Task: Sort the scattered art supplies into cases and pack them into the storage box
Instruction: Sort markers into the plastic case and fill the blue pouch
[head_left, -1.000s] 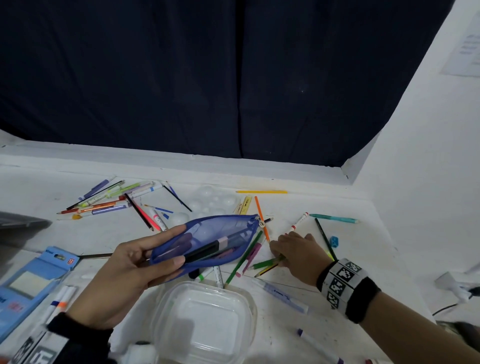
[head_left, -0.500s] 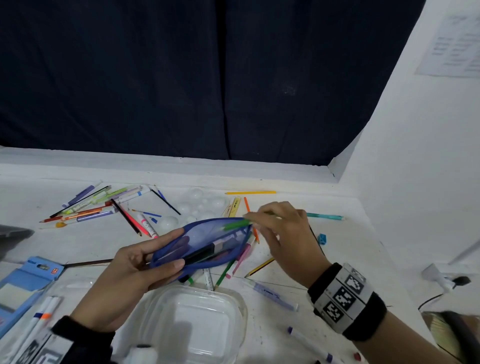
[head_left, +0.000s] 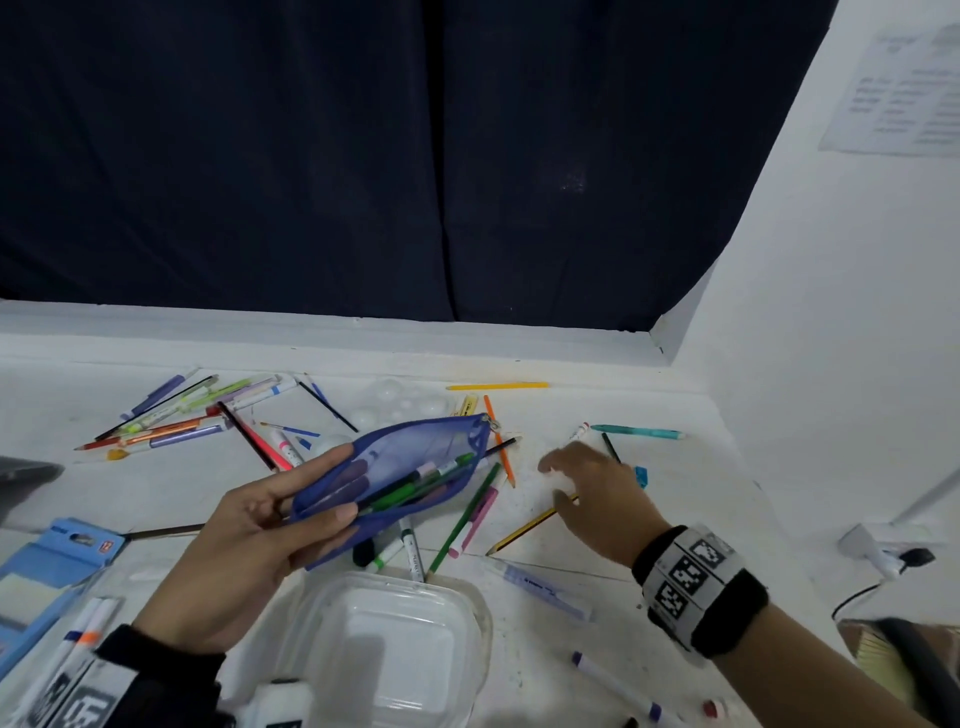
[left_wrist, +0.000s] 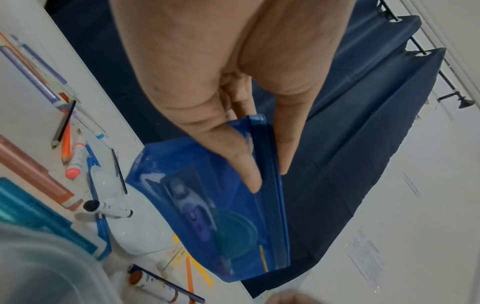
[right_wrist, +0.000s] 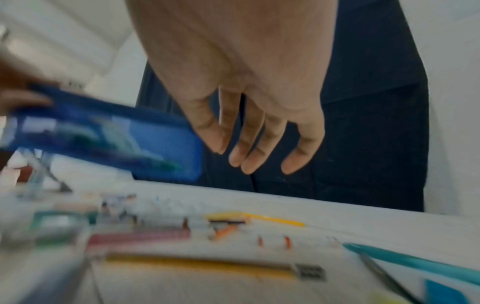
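Blue pouch (head_left: 400, 467), one, pinched in the left hand (head_left: 244, 551); right hand (head_left: 597, 499) empty, fingers loose, over scattered pencils on the counter (head_left: 571, 644).

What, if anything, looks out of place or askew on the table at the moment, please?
Nothing looks damaged or spilled. Pens and pencils lie scattered at all angles across the white table, not yet sorted. The left hand holds the blue mesh pencil case open and tilted, with markers inside; the right hand hovers empty.
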